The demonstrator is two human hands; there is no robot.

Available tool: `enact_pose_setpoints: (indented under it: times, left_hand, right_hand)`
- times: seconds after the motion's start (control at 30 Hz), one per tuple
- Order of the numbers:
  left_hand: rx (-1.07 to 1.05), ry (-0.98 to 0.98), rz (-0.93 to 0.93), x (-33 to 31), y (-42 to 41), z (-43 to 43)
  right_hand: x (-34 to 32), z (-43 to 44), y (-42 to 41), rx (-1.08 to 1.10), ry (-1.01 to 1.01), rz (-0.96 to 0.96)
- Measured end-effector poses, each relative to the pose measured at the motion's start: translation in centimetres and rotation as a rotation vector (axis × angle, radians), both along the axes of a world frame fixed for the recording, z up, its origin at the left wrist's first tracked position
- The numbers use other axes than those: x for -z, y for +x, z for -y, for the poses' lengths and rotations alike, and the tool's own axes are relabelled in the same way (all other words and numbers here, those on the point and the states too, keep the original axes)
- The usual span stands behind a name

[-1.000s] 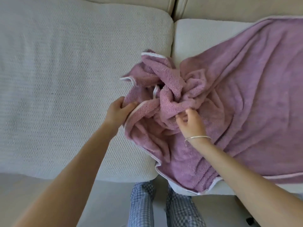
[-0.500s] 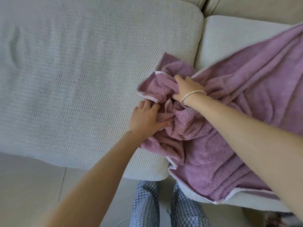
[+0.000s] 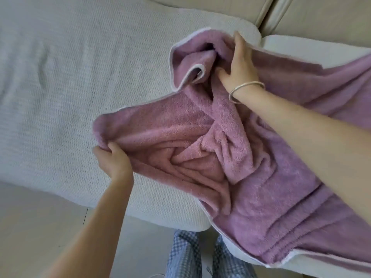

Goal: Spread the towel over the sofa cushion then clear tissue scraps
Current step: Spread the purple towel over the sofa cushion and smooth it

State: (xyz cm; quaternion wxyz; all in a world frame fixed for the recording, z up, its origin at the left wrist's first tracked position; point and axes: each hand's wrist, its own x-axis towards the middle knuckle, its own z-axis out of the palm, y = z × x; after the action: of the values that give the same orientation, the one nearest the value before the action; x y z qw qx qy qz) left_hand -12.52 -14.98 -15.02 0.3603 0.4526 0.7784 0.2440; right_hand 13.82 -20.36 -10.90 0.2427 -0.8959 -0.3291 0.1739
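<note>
A pale, woven-textured sofa cushion (image 3: pixel 70 97) is seen stretching leftward from both hands. Tan back cushions (image 3: pixel 220 9) are seen beyond the right hand, and a second seat cushion (image 3: pixel 301 47) to that hand's right. Light floor (image 3: pixel 30 227) is shown below the cushion's front edge, nearer than the left hand, and checked trousers (image 3: pixel 184 255) are seen between the forearms.

The purple towel (image 3: pixel 281 197) is bunched between the hands and draped rightward over the second seat cushion, with its white-bound hem laid along the front edge under the right forearm. Only a small part is laid on the sofa cushion. A towel corner is gripped by the left hand (image 3: pixel 114 159), fingers curled under the cloth. A fold by the far hem is clutched by the right hand (image 3: pixel 241 65), thumb pressed into the pile; a silver bangle (image 3: pixel 245 91) is worn at its wrist. Bare cushion is seen from the left hand out to the frame's left edge.
</note>
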Motion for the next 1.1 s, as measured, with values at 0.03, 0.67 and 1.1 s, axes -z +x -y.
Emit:
enact_pose_setpoints:
  times: [0.03, 0.67, 1.1]
  left_hand:
    - [0.01, -0.078, -0.02, 0.6, -0.7, 0.2]
    - [0.062, -0.237, 0.301, 2.9, -7.0, -2.6]
    - [0.226, -0.121, -0.263, 2.9, -12.8, -4.3]
  right_hand:
    - [0.4, -0.7, -0.1, -0.064, -0.067, -0.019]
    - [7.1, 5.3, -24.4, -0.519, -0.396, 0.318]
    - [4.0, 1.3, -27.4, -0.571, -0.485, -0.242]
